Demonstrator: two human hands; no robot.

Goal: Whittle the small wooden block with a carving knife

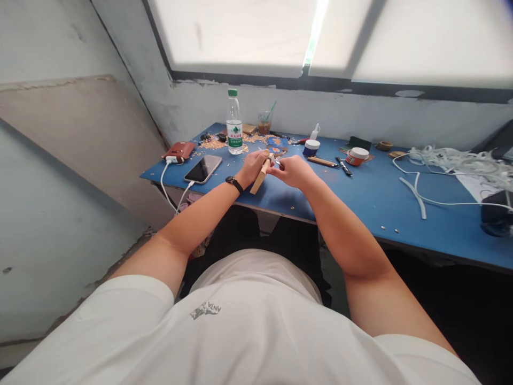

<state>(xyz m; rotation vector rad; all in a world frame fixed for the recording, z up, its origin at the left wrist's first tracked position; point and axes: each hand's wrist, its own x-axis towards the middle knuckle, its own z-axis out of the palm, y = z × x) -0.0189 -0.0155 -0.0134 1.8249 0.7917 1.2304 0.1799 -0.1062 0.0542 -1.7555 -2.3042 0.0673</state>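
My left hand (253, 167), with a dark band on its wrist, is closed around a pale wooden block (259, 181) above the front of the blue table. The block's squared end points down toward me, and its upper end looks narrower and partly shaped. Close against it on the right, my right hand (294, 172) is closed with its thumb reaching to the wood. A small tool with a metal part (280, 164) shows at its fingers; most of it is hidden in the grip.
Wood shavings lie around a water bottle (234, 128) at the back of the blue table (360, 195). A phone (203, 169) and a brown case (178, 152) with white cables are at left. Jars, pens (343, 166) and white tubing (414, 195) spread to the right.
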